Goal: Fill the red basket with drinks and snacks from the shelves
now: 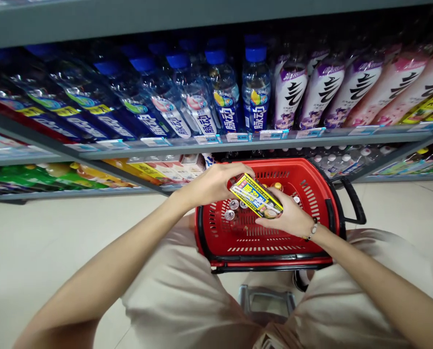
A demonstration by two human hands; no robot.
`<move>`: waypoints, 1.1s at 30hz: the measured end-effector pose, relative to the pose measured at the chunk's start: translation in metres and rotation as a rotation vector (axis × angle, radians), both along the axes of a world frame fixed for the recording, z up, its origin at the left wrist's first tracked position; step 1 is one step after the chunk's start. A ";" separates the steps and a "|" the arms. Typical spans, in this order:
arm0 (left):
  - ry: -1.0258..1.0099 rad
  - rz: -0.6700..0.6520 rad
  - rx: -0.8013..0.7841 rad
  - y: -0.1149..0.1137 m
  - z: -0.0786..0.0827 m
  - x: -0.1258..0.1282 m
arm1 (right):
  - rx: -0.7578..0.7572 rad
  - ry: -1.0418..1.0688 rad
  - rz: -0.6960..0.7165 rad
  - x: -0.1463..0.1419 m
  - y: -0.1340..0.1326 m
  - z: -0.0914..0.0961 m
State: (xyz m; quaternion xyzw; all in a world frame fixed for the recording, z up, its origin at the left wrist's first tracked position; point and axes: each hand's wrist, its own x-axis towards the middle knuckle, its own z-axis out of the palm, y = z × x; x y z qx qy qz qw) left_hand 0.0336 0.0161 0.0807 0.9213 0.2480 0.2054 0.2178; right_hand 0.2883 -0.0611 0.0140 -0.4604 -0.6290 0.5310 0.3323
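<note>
while left hand (219, 183) and right hand (291, 218) grasp a yellow carton (256, 196) | red basket (299, 169) sits beneath

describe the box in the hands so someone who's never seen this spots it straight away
Find the red shopping basket, lower than the blue-capped bottles. Over its opening, the left hand and right hand hold the box by opposite ends. Its oblong shape and yellow, black and blue front set it apart from the round, silver-topped cans below.
</note>
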 end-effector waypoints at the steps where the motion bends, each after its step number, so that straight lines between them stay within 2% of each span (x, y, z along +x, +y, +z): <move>1: 0.002 0.017 -0.010 0.000 0.000 0.000 | 0.010 -0.024 -0.001 0.001 0.000 -0.001; 4: 0.007 0.061 -0.044 0.001 0.001 0.001 | -0.041 -0.016 0.025 0.002 -0.001 -0.001; 10: -0.013 0.083 -0.032 0.002 0.002 0.004 | -0.297 0.143 0.069 -0.003 -0.006 0.005; 18: -0.104 0.099 -0.129 0.000 0.001 0.005 | -0.391 0.244 0.061 -0.007 -0.010 0.008; 22: -0.114 0.118 -0.157 -0.003 0.003 0.003 | -0.386 0.261 0.091 -0.007 -0.010 0.009; 28: -0.103 0.043 -0.046 -0.006 -0.001 0.008 | -0.303 0.228 0.118 -0.007 -0.007 0.010; 33: -0.108 -0.013 -0.012 -0.007 -0.006 0.014 | -0.251 0.219 0.041 -0.008 -0.006 0.008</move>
